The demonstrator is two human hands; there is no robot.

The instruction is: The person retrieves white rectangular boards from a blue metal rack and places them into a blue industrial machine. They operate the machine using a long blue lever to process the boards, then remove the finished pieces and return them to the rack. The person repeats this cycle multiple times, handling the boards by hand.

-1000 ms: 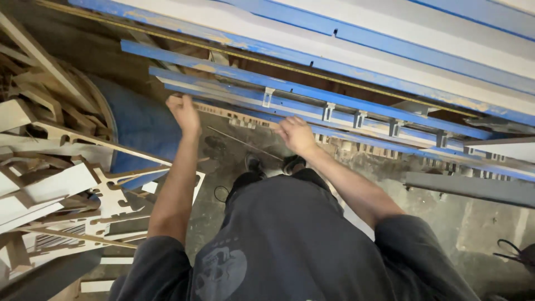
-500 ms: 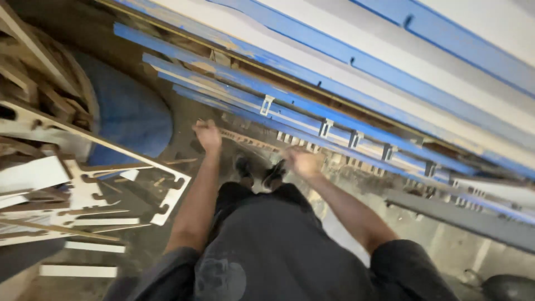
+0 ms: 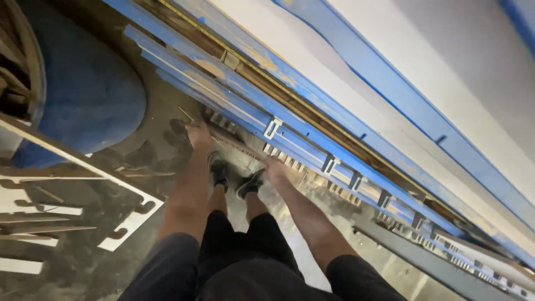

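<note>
My left hand (image 3: 198, 134) and my right hand (image 3: 274, 167) reach down near the floor and both grip a long, thin notched wooden strip (image 3: 237, 144) that runs between them. The strip lies along the foot of a stack of blue-edged panels (image 3: 312, 150) with white brackets leaning against the wall. My black shoes (image 3: 237, 178) stand just behind the strip, between my two arms.
A big blue rounded piece (image 3: 83, 89) rests at the upper left. White cut-out board offcuts (image 3: 83, 217) lie on the dirty concrete floor at the left. A grey beam (image 3: 412, 256) runs along the floor at the lower right.
Both hands have gone down from the blue panels to floor level, and the view has tilted and moved closer to the panel stack. My body has bent forward.
</note>
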